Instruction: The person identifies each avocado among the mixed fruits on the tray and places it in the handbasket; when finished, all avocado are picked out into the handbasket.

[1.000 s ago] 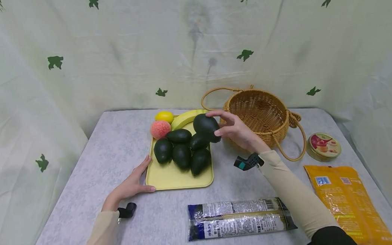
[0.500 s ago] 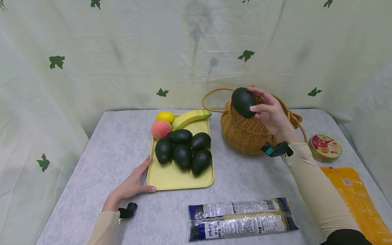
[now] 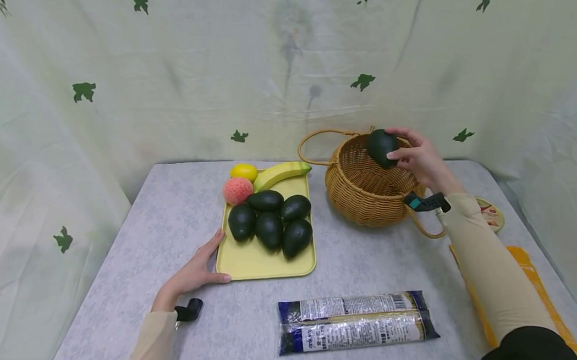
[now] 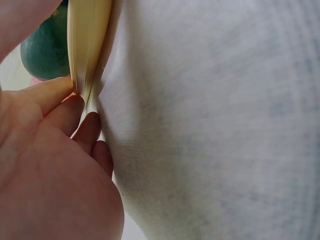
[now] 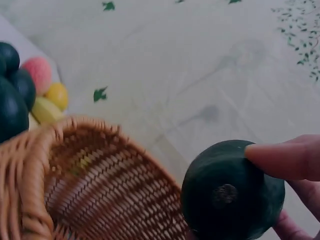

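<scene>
My right hand [image 3: 425, 159] pinches a dark green avocado [image 3: 379, 148] between thumb and fingers. It is over the right part of the wicker basket [image 3: 361, 204]; in the right wrist view the avocado [image 5: 232, 195] shows its stem scar, beside the basket's rim. My left hand [image 3: 190, 273] rests against the left edge of a yellow tray [image 3: 264, 267], fingers extended and thumb by the front corner. In the left wrist view, fingertips [image 4: 75, 102] touch the tray's side [image 4: 89, 40]. Several avocados [image 3: 269, 231] lie on the tray with a banana [image 3: 280, 173], a pink peach-like fruit [image 3: 237, 190] and a lemon [image 3: 244, 172].
A clear-and-blue pack of noodles [image 3: 357, 323] lies at the table's front. On the right, the right forearm partly covers a round tin [image 3: 490, 214] and an orange bag [image 3: 542, 280]. The basket's rope handles [image 3: 311, 140] stick out on both sides. A leaf-print curtain hangs behind.
The right hand has carried the avocado from above the tray rightward to over the basket. The left hand stays at the tray's edge.
</scene>
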